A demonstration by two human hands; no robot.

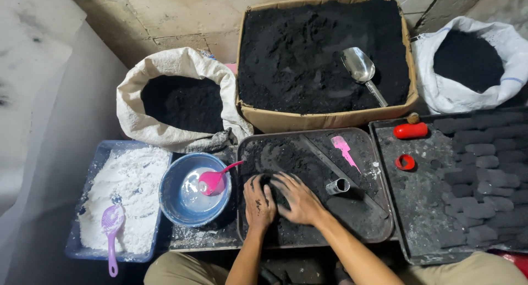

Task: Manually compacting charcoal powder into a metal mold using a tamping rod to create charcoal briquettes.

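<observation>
On the dark tray [379,219] | left hand [258,203] and right hand [297,200] are cupping, pressing a black powder mound [275,181] | risk: mound crumbling, powder spilling over the rim

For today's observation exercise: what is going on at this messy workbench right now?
A person presses both hands, left hand and right hand, onto a lump of black powder in a dark metal tray. A short metal tube and a pink scraper lie in the same tray. To the left stand a blue bowl of white liquid with a pink spoon, and to the right a tray of shaped black briquettes.
</observation>
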